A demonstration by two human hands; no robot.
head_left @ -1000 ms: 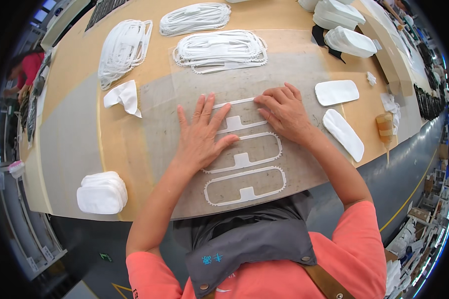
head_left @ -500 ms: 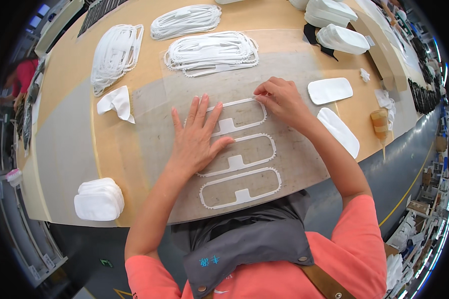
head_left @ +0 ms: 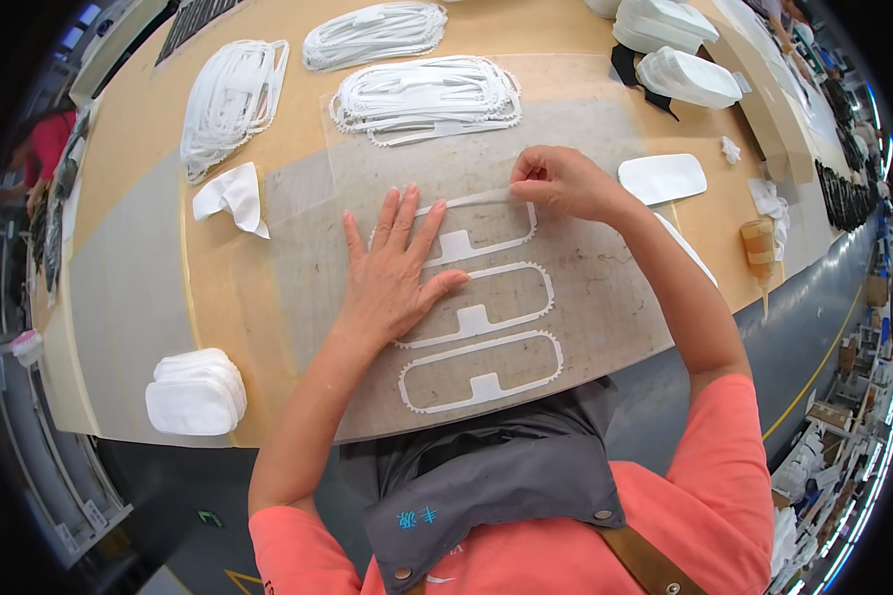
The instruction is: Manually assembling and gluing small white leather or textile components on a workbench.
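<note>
Three white oval frames with notched edges and a small inner tab lie in a column on a worn, see-through sheet (head_left: 605, 288). My left hand (head_left: 392, 273) lies flat with fingers spread, across the left part of the far frame (head_left: 454, 245) and the edge of the middle frame (head_left: 473, 319). At the far frame's upper right corner, my right hand (head_left: 566, 183) pinches its upper strip, which looks slightly raised there. My wrist and fingers hide part of these frames. The near frame (head_left: 484, 388) lies flat, untouched, close to the table's front edge.
Stacked white frames (head_left: 427, 96) lie beyond my hands, with more bundles (head_left: 233, 104) to the left. White oval pads (head_left: 663, 178) lie at right, near a yellowish bottle with a nozzle (head_left: 759, 248). A pad stack (head_left: 196, 394) sits front left; a crumpled white piece (head_left: 233, 200) lies above it.
My right hand has shifted slightly right and up, turning at the wrist, with the far frame's upper strip in its pinch. My left hand stays in place.
</note>
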